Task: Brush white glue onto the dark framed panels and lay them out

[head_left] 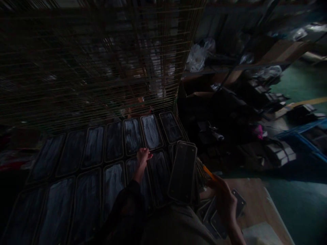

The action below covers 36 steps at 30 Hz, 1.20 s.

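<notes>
While our left hand rests fingertips on smeared dark panel in rack rows, our right hand grips orange-handled brush beside tilted panel; light dim

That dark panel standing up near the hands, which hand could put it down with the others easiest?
Probably the right hand: it is beside the upright panel and seems to steady it. The left hand is stretched out over the laid panels, farther away.
</notes>
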### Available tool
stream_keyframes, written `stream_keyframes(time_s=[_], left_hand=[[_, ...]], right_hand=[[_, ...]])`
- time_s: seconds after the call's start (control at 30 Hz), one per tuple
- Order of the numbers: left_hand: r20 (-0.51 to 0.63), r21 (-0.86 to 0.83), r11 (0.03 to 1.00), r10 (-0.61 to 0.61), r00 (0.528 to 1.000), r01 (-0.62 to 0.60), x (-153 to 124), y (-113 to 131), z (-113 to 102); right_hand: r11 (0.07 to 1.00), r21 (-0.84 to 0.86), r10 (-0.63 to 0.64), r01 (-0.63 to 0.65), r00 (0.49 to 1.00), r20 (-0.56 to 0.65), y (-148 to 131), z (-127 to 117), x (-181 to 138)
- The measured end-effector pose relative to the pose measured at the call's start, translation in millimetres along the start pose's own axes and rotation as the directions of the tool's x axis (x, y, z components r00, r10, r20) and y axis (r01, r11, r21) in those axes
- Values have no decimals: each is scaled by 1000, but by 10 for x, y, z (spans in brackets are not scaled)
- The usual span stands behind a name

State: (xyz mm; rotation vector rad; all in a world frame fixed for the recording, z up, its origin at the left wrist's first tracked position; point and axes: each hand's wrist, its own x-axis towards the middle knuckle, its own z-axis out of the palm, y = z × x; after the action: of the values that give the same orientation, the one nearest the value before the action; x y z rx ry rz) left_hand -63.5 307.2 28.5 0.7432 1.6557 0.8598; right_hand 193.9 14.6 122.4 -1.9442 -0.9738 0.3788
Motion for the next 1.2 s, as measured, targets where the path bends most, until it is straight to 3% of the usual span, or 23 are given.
stream_keyframes(time_s=[0.1,0.2,0.27,0.43,0.57,0.73,0.9,1.0,1.07,1.2], left_hand=[[54,199,976,78,996,-87,-341,-201,-69],[340,400,906,-7,940,-138,-832,-502,-135],[435,470,864,-48,899,-181,-1138,-701,-175],[540,552,789,-92,837,-270,-1549,-1014,-240],[539,560,815,-221,813,-151,-1653,-1097,-204],[511,420,904,-309,802,81,-1759,-1107,-140],[508,307,938,-303,806,159,-1802,-1122,-144],[524,282,946,-291,801,159,-1796,-1145,-157],[533,275,949,-282,798,152,-1793,-1151,-165],[554,273,958,-233,799,90,-1794,-1129,-171]], right_hand=[[994,-57,-93,98,993,77,-39,51,99],[971,-120,-181,207,964,192,-39,97,250],[952,-154,-222,265,942,252,-26,130,379],[909,-194,-299,368,902,312,33,257,750],[896,-215,-296,388,884,362,97,370,910],[902,-178,-280,392,848,450,138,354,602],[887,-132,-273,442,734,621,15,155,-73],[917,-78,-225,392,668,710,-141,20,-328],[958,-31,-169,287,645,745,-213,-34,-347],[996,94,-71,-9,592,803,-140,34,-9]])
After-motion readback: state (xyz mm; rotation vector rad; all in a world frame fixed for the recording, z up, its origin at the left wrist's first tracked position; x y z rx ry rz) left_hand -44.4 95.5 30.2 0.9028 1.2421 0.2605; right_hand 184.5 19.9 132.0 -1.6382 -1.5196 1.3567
